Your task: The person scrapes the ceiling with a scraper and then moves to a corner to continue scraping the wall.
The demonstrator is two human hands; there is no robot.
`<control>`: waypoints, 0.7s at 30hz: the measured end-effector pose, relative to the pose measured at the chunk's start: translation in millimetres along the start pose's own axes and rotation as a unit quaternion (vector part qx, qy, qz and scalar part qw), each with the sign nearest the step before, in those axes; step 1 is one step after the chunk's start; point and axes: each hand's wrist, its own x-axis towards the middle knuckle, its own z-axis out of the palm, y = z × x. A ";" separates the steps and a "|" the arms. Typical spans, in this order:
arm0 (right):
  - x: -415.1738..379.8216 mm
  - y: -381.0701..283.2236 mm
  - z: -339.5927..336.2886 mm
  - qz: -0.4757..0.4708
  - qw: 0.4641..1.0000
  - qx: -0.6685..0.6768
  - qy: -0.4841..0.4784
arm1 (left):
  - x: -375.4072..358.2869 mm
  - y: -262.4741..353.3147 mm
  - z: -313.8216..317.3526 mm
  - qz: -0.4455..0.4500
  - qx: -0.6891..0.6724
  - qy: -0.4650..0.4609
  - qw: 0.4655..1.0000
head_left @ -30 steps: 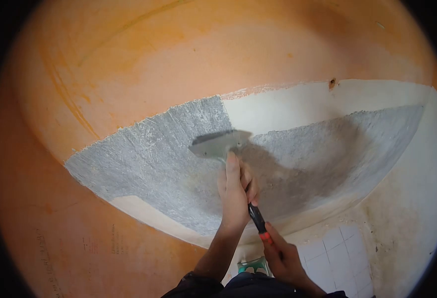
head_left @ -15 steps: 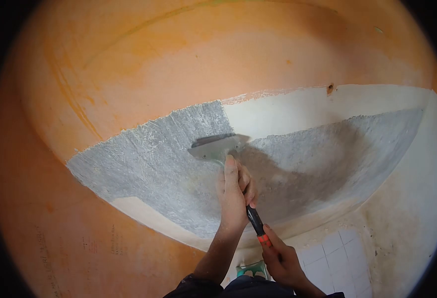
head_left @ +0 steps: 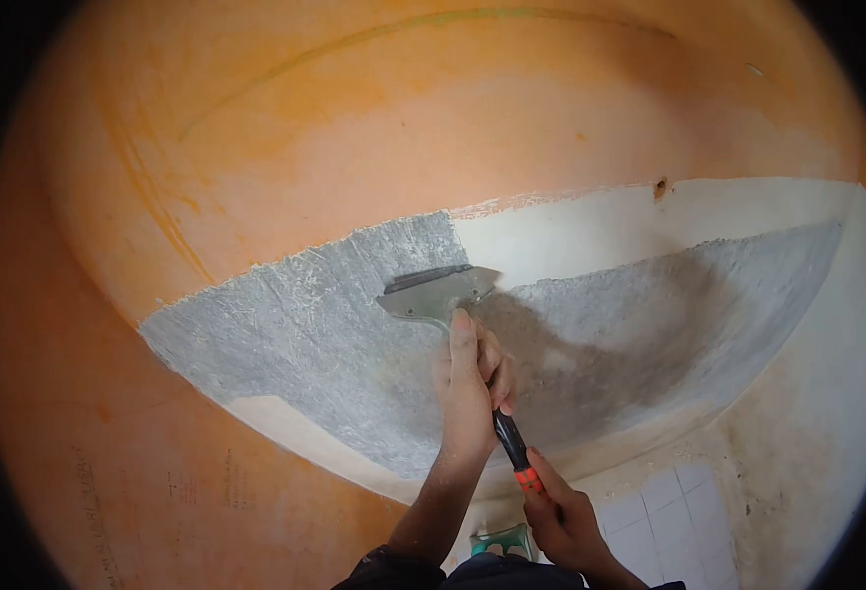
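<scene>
From here, the left hand [head_left: 472, 374] and the right hand [head_left: 563, 516] both curl fingers round the scraper [head_left: 431, 295], its blade over the grey patch [head_left: 295, 339]. Orange paint [head_left: 403, 138] runs above, a white strip [head_left: 570, 236] rightward; a shadow [head_left: 590, 354] darkens the patch.

One camera is sitting on the person's head. It is facing forward and tipping down, so the big wall [head_left: 354, 157] is filling most of the view. The left hand [head_left: 469, 379] is showing near the middle, and the right hand [head_left: 563, 521] is showing lower and closer to the bottom edge. At the very bottom, the camera is peeking down at the feet [head_left: 495, 550] and some white tiles [head_left: 664, 521]. Black, rounded corners are closing in the wide view.
</scene>
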 end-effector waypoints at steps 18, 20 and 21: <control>10.4 -20.2 -1.1 -0.025 0.999 0.015 -0.012 | 4.2 12.9 6.4 0.012 -0.021 -0.021 0.999; 7.2 -19.7 -1.2 -0.020 1.000 0.003 -0.013 | 6.6 19.0 10.5 0.023 -0.020 -0.026 0.999; 7.6 -19.4 -1.0 -0.018 1.000 -0.008 -0.015 | 6.2 17.3 9.2 0.026 -0.020 -0.029 0.999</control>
